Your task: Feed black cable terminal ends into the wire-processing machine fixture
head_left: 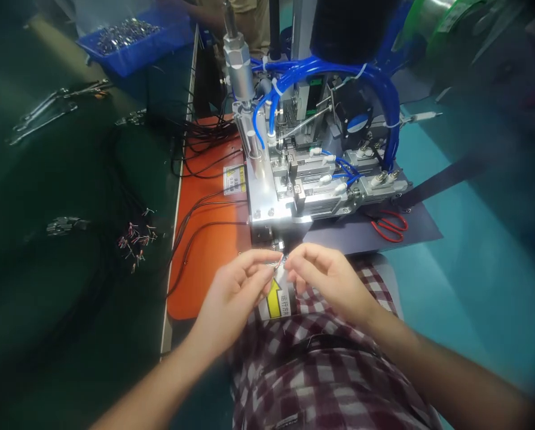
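My left hand (238, 289) pinches a thin wire (280, 261) between thumb and forefinger, its pale, reddish tip pointing up. Close beside it, my right hand (323, 272) has its fingers closed at the same spot; whatever they hold is too small to name. Both hands are just in front of a metal machine (271, 200) with slides and blue air hoses (339, 65). Below the fingertips shows a label with a yellow arrow (274, 298).
Black cables (199, 206) cross an orange board (204, 257) to the left. Stripped wire ends (135, 236) lie on the dark green table (70, 298). A blue bin (124, 60) of small metal parts stands at the back. Red-handled scissors (390, 227) rest right of the machine. Another person (253, 24) is behind.
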Motion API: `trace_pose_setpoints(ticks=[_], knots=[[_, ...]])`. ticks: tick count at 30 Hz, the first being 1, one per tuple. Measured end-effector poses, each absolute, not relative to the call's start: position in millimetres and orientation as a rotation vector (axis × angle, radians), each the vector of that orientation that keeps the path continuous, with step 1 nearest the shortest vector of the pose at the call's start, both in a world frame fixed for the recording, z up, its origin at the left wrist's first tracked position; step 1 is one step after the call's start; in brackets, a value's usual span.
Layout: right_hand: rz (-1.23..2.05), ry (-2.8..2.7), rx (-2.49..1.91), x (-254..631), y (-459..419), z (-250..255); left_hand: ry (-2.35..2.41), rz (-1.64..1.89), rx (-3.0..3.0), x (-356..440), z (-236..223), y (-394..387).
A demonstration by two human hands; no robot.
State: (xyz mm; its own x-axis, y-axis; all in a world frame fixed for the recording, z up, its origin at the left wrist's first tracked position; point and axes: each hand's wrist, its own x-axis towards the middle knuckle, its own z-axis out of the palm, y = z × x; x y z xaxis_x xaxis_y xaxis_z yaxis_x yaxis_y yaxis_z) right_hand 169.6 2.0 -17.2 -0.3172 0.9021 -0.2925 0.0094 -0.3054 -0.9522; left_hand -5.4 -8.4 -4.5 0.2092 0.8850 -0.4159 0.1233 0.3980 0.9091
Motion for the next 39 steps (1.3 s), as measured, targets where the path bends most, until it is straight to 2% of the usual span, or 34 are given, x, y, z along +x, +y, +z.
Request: trace_pose_setpoints(ticks=[8,17,29,39], knots=[[1.709,-1.282,-1.189,161,8,-16,1.188,0.638,0.959,-14,-9,-13],[1.740,-1.210,-1.173,167,3,-18,1.315,0.620,1.046,-6,3,-15],[1.731,-1.087,-1.232,156,-6,-15,1.225,0.745,0.981,-3,-3,-20],[1.771,-1.028,-1.235,152,-3,-10,1.328,0.774,0.867,-4,-7,-11]])
